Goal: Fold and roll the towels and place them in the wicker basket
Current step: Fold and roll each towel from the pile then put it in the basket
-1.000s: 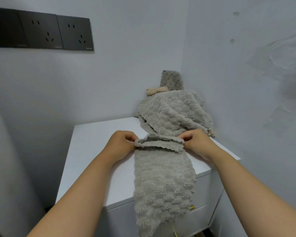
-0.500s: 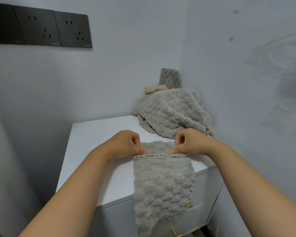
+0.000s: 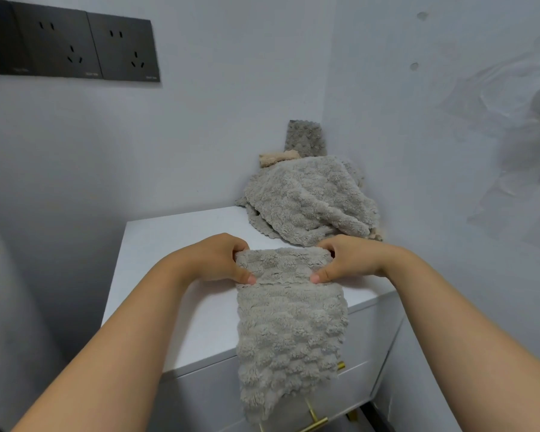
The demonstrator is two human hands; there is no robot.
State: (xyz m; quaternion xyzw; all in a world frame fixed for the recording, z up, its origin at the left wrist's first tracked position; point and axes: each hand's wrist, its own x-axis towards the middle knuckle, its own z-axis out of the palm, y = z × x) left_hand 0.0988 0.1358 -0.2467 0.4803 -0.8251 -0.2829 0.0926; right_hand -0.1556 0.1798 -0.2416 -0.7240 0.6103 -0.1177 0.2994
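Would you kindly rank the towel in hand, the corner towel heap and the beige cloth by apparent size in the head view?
Largest: held towel and towel heap, alike; the former is nearer, so unranked.
Smallest: beige cloth.

Bare table (image 3: 169,275) lies open to the left of the left hand (image 3: 214,258). A heap of towels (image 3: 306,201) fills the far right corner just beyond the right hand (image 3: 353,258), hemmed in by the back wall (image 3: 200,145) and the side wall (image 3: 434,151). The folded towel (image 3: 290,322) covers the front edge between both hands.
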